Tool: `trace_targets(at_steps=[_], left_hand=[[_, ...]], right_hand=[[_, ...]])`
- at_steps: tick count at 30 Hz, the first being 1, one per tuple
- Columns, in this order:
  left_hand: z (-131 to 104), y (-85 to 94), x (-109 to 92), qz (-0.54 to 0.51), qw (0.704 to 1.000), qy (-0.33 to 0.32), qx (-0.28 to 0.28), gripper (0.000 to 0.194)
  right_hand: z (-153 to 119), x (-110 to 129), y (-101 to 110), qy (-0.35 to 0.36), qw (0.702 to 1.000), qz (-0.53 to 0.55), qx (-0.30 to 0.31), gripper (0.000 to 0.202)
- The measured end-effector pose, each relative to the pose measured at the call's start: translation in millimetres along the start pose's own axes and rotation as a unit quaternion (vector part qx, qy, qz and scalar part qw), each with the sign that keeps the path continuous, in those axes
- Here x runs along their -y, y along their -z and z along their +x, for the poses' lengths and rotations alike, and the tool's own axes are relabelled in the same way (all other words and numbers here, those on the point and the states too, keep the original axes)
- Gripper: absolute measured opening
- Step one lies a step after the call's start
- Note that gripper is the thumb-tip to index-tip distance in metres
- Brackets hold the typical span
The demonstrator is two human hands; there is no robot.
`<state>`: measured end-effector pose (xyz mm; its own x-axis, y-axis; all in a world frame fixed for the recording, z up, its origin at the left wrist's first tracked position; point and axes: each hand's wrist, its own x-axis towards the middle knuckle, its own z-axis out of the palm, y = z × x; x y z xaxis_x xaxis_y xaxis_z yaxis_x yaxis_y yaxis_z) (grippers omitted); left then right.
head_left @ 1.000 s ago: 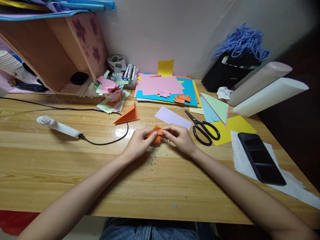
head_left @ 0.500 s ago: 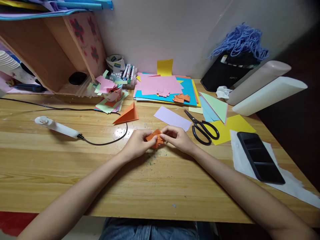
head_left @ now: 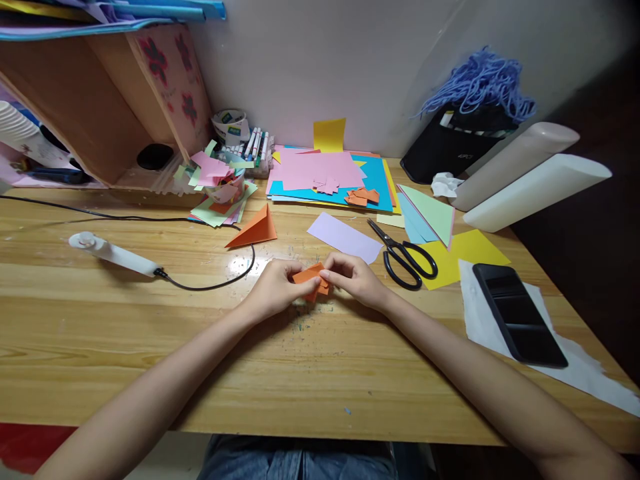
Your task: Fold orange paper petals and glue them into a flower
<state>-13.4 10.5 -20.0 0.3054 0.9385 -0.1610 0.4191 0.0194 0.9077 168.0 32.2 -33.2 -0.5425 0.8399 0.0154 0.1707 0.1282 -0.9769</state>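
Between my hands, just above the middle of the wooden table [head_left: 240, 373], is a small piece of folded orange paper [head_left: 311, 275]. My left hand [head_left: 274, 288] pinches its left side, with the thumb lying across the front. At its right edge, my right hand [head_left: 352, 279] grips it between thumb and bent fingers. The fingertips behind the paper are partly hidden. A larger folded orange paper triangle [head_left: 255, 230] stands beyond my left hand. A lilac paper strip [head_left: 345, 236] lies beyond my right hand, with black-handled scissors [head_left: 404, 257] to its right.
Stacked coloured sheets [head_left: 300, 175] lie at the back, bearing small orange cut pieces [head_left: 362, 196]. A phone [head_left: 520, 317] rests on white tissue [head_left: 475, 313] at right. At left, a white corded device [head_left: 117, 256] trails a black cable [head_left: 215, 288]. Two tall pale cylinders stand back right.
The folded orange paper has turned slightly in my fingers and my left thumb has shifted a little to the right across it. Both hands still hold it in the same place.
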Motion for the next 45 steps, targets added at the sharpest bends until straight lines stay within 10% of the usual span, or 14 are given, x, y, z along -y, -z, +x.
trace_targets(at_steps=[31, 38, 45], left_hand=[[0.6, 13.8, -5.2, -0.107, 0.989, 0.037, 0.098, 0.020], [-16.2, 27.7, 0.2, -0.025, 0.997, -0.029, -0.063, 0.026], [-94.0, 56.8, 22.8, 0.051, 0.971, -0.039, -0.231, 0.048]], right_hand=[[-2.5, 3.3, -5.0, -0.002, 0.999, -0.031, -0.005, 0.031], [3.4, 8.3, -26.0, -0.047, 0.998, 0.039, 0.012, 0.028], [38.0, 27.6, -94.7, -0.068, 0.993, 0.082, 0.048, 0.029]])
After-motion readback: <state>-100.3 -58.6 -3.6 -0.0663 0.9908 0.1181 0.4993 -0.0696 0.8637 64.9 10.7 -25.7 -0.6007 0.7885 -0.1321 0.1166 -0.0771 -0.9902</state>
